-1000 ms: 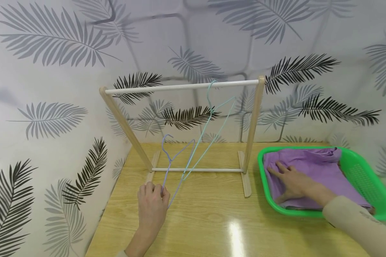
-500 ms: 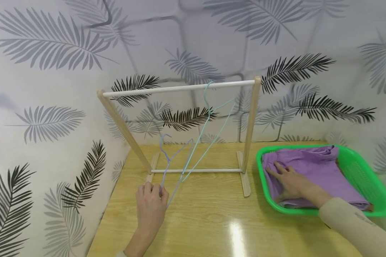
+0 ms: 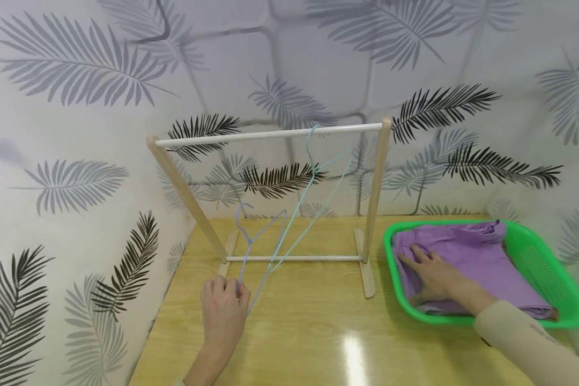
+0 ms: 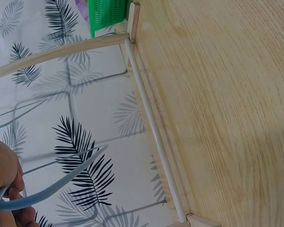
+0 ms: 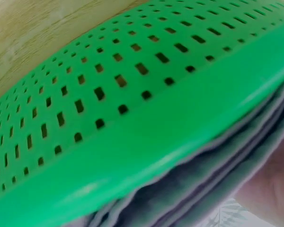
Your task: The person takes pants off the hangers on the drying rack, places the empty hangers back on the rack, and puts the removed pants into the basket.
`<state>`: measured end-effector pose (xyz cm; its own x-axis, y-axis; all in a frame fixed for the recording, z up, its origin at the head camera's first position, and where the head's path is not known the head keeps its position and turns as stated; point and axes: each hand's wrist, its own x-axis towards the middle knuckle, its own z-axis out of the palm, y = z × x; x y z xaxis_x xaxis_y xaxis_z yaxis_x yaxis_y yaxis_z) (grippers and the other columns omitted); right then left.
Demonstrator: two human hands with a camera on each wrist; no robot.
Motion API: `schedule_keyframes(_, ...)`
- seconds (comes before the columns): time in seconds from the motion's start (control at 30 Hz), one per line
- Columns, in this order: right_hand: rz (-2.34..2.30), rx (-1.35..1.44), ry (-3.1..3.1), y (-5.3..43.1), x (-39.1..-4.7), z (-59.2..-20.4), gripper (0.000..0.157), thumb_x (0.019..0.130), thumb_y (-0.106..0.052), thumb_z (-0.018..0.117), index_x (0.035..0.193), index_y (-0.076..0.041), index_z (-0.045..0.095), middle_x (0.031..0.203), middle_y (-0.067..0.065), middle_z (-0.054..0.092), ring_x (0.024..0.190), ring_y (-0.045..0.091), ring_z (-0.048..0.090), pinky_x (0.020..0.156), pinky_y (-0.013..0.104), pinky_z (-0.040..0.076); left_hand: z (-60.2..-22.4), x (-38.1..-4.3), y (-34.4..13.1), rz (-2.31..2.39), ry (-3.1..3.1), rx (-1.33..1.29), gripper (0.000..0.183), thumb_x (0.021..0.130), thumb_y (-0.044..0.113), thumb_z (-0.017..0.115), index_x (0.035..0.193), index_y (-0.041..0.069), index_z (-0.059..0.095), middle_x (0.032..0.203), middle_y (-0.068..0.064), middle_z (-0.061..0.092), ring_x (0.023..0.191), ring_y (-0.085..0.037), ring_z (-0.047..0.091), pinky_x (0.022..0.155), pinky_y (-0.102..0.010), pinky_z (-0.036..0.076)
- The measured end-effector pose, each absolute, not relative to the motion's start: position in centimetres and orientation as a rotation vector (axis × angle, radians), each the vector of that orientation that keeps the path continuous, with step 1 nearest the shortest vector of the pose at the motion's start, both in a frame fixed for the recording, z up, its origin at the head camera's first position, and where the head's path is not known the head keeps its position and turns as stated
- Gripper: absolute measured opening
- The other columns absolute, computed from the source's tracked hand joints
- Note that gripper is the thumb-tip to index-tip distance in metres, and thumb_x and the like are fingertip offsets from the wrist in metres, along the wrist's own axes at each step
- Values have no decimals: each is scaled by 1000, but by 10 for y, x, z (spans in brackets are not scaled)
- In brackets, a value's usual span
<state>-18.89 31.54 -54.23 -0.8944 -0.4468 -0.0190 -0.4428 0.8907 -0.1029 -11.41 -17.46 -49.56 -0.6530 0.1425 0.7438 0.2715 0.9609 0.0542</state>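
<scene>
My left hand (image 3: 224, 305) grips the lower corner of a lavender-blue clothes hanger (image 3: 249, 242), held tilted in front of the rack with its hook upward. The left wrist view shows the hanger's end (image 4: 47, 191) passing between thumb and fingers. My right hand (image 3: 431, 276) rests on folded purple clothing (image 3: 480, 268), fingers spread over its left part. This clothing lies in a green plastic basket (image 3: 576, 289). Up close in the right wrist view, layered edges of the cloth (image 5: 194, 184) lie against the basket's rim, and part of the hand (image 5: 270, 189) appears behind them.
A small clothes rack with wooden posts and a white top rail (image 3: 231, 137) stands on the wood-grain table (image 3: 289, 343). From the rail hangs a teal hanger (image 3: 313, 170), partly overlapped by the blue one in view. A leaf-patterned wall (image 3: 289, 59) rises close behind.
The lavender-blue hanger and my left hand have shifted slightly left and down in the head view, which also moved a little. My right hand stays on the purple clothing.
</scene>
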Motion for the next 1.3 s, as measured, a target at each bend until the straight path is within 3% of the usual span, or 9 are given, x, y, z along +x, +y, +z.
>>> schedule_keyframes(0.27, -260, -611, 3007, 317, -184, -534, 101, 80, -59, 81, 158, -6, 45, 160, 40, 36, 133, 73, 42, 93, 78, 51, -497, -117, -172, -224, -2267, -308, 23, 77, -1, 76, 63, 5, 58, 66, -7, 52, 65, -21, 42, 62, -30, 35)
schedule_keyframes(0.47, -296, -615, 3054, 322, -185, -528, 101, 83, -61, 79, 157, -2, 44, 158, 45, 35, 134, 72, 43, 101, 78, 46, -497, -117, -173, -218, -2271, -306, 26, 77, -1, 76, 62, 6, 56, 66, -8, 52, 65, -21, 43, 62, -30, 36)
schedule_keyframes(0.73, -342, -481, 3094, 323, -186, -513, 104, 89, -63, 73, 162, -1, 33, 166, 36, 28, 138, 71, 39, 100, 81, 45, -497, -117, -174, -187, -2261, -317, 25, 76, -1, 76, 63, 5, 56, 66, -7, 51, 65, -21, 42, 62, -31, 36)
schedule_keyframes(0.93, -416, -442, 3182, 318, -188, -504, 105, 91, -61, 72, 160, 7, 31, 163, 35, 34, 139, 66, 39, 109, 79, 38, -497, -116, -174, -203, -2253, -311, 25, 77, -1, 75, 62, 5, 56, 65, -7, 49, 65, -21, 42, 62, -30, 35)
schedule_keyframes(1.17, -364, -430, 3235, 307, -188, -491, 108, 92, -66, 67, 164, 2, 25, 163, 32, 37, 142, 61, 40, 111, 77, 39, -498, -117, -174, -211, -2241, -311, 24, 77, -2, 75, 63, 4, 57, 65, -7, 50, 66, -23, 44, 62, -32, 37)
schedule_keyframes(1.3, -384, -429, 3291, 298, -190, -486, 105, 92, -65, 68, 162, 2, 29, 160, 30, 42, 139, 58, 43, 111, 74, 40, -498, -117, -174, -212, -2249, -308, 25, 77, -2, 75, 62, 5, 56, 65, -7, 49, 66, -23, 43, 63, -32, 36)
